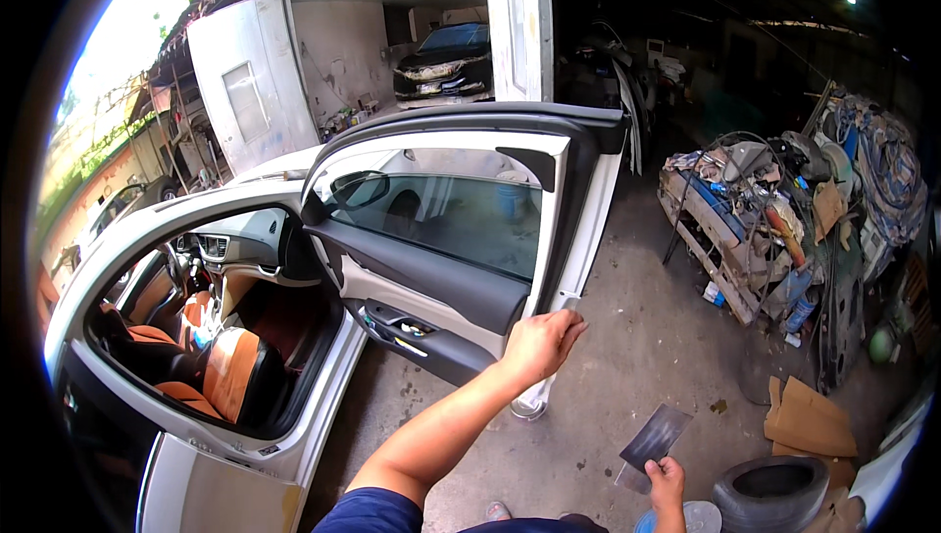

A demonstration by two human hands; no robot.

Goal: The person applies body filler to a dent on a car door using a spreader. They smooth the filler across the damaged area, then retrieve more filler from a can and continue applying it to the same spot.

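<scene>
1. Nearest the camera are two bare hands: the left hand (539, 349) has its fingers pinched together beside the open door's edge; whether they grip something small, I cannot tell.
2. One right hand (668, 483), lower down, grasps one flat grey sheet (655, 440) between thumb and fingers, tilted above the concrete floor (598, 396).
3. One white car (216, 484) stands at left; its one open door (431, 263) stands between the person and the car's front. At least two orange-and-black seats (235, 366) show inside.
4. Near the right hand: one round lid (701, 516), one tyre (769, 508), and cardboard (809, 418).
5. One scrap heap (774, 209) crowds the right; one dark car (446, 67) sits beyond.
</scene>
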